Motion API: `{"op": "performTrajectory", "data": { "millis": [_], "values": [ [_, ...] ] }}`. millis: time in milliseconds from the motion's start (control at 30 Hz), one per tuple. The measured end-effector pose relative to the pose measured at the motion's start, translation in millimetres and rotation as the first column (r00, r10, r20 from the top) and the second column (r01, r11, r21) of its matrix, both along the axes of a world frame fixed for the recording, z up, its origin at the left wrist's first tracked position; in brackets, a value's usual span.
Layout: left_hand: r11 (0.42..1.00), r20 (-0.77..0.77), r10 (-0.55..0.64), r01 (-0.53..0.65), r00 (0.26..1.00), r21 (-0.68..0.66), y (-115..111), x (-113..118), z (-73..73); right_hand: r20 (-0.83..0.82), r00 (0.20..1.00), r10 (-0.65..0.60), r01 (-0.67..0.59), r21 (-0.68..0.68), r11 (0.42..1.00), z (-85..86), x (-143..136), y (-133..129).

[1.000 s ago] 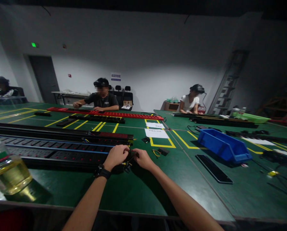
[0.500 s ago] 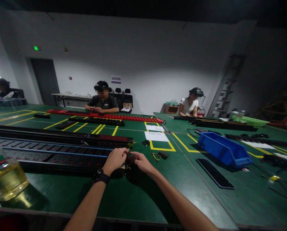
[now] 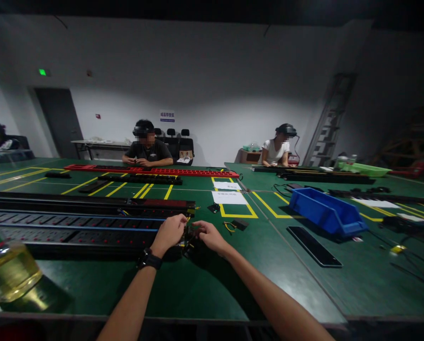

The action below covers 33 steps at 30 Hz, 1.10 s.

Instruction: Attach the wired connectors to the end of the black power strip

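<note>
My left hand point(image 3: 170, 234), with a black watch on its wrist, is at the right end of a long black slotted strip point(image 3: 101, 237) with red dots and blue edging. Its fingers are closed on a small dark part with wires point(image 3: 188, 236), largely hidden by the hand. Just right of that part is my right hand point(image 3: 212, 237). Its thumb and fingers are bent and drawn together; anything between them is too dark and small to make out. A short yellow wire point(image 3: 229, 227) and a small black block point(image 3: 239, 224) lie beyond the right hand.
A bottle of yellow liquid point(image 3: 11, 270) stands at the near left. On the right are a blue bin point(image 3: 327, 213) and a dark phone-like slab point(image 3: 314, 247). Paper sheets point(image 3: 229, 197) and a long red rail point(image 3: 194, 172) lie farther back. Co-workers sit across the table.
My right hand's fingers have shifted slightly right, away from the small dark part. The left hand stays at the strip's end. The whole view has shifted a little.
</note>
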State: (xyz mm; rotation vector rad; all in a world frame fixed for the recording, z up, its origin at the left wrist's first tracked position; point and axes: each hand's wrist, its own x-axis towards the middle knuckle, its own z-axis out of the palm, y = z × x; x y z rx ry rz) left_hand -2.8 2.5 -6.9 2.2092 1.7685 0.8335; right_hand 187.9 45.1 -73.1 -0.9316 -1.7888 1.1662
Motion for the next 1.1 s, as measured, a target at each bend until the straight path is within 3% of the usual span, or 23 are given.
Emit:
{"op": "performTrajectory", "data": {
  "millis": [100, 200, 267, 367, 467, 567, 667, 767, 933, 1100],
  "values": [
    [1.000, 0.000, 0.002, -0.002, 1.000, -0.002, 1, -1, -0.5, 0.171, 0.957, -0.236, 0.199, 0.204, 0.958, 16.1, 25, 8],
    [1.000, -0.011, -0.007, 0.007, 1.000, 0.000, 2, -2, -1.1, 0.318, 0.724, -0.612, 0.466, 0.429, 0.774, 31.9, 66, 20],
    [1.000, -0.018, -0.011, 0.011, 1.000, -0.004, 3, -3, -1.3, 0.388, 0.589, -0.709, 0.557, 0.441, 0.704, 37.2, 95, 27],
    [1.000, -0.016, -0.015, 0.014, 1.000, -0.008, 3, -4, -1.5, 0.488, 0.495, -0.719, 0.623, 0.377, 0.685, 38.0, 129, 34],
    [1.000, -0.009, -0.022, 0.022, 1.000, -0.011, 4, -4, -0.9, 0.544, 0.459, -0.703, 0.659, 0.323, 0.680, 36.6, 142, 36],
    [1.000, -0.024, -0.012, 0.011, 1.000, -0.022, 4, -3, 0.3, 0.575, 0.463, -0.674, 0.611, 0.343, 0.713, 37.7, 138, 35],
    [1.000, -0.040, -0.003, 0.002, 0.999, -0.024, 4, -3, 0.9, 0.632, 0.466, -0.619, 0.483, 0.405, 0.776, 42.2, 126, 28],
    [1.000, -0.043, -0.008, 0.007, 0.999, -0.024, 4, -4, 0.2, 0.711, 0.413, -0.570, 0.394, 0.424, 0.815, 49.2, 114, 17],
    [1.000, -0.031, -0.010, 0.009, 0.999, -0.021, 5, -4, -1.7, 0.798, 0.302, -0.521, 0.399, 0.391, 0.829, 60.1, 106, 3],
    [1.000, -0.026, -0.015, 0.015, 1.000, -0.016, 5, -4, -0.6, 0.835, 0.289, -0.468, 0.420, 0.329, 0.846, 61.1, 108, 2]
  ]
}}
